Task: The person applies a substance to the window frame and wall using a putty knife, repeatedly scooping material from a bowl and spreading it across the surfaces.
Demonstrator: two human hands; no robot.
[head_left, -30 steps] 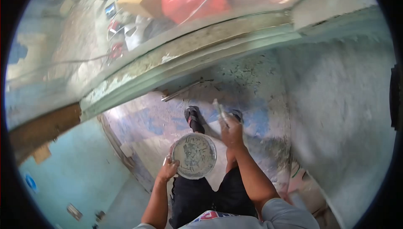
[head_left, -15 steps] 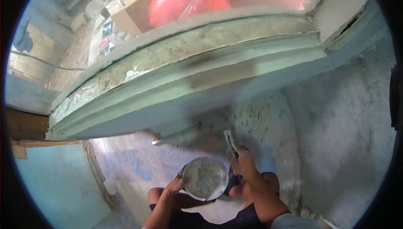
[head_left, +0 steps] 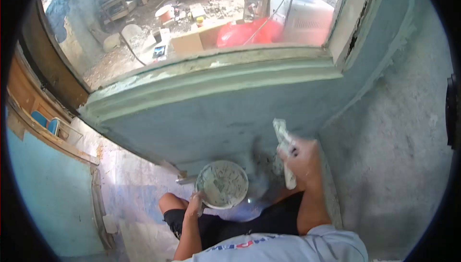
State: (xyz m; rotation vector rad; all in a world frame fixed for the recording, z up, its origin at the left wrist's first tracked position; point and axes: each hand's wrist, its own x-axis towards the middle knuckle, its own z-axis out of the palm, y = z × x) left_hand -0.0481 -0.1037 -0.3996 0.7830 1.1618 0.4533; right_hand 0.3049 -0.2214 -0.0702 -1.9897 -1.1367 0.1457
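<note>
A round bucket with pale greenish paste inside is tilted toward me above my lap. My left hand grips its rim at the lower left. To the right, my right hand is closed round a putty knife, whose blade is coated with the same paste and points up at the wall. The knife's pale handle end sticks out below the fist. In front of the blade stands the grey-blue wall under the sill, apparently not touched by it.
A green-painted window sill runs across above the wall. Beyond the opening are a red plastic bag, a cardboard box and rubble. A rough grey wall stands at the right, a light-blue panel at the left.
My head view has tilted up, showing more beyond the window. My right hand has risen with the putty knife toward the wall. The bucket sits slightly further left and higher in view.
</note>
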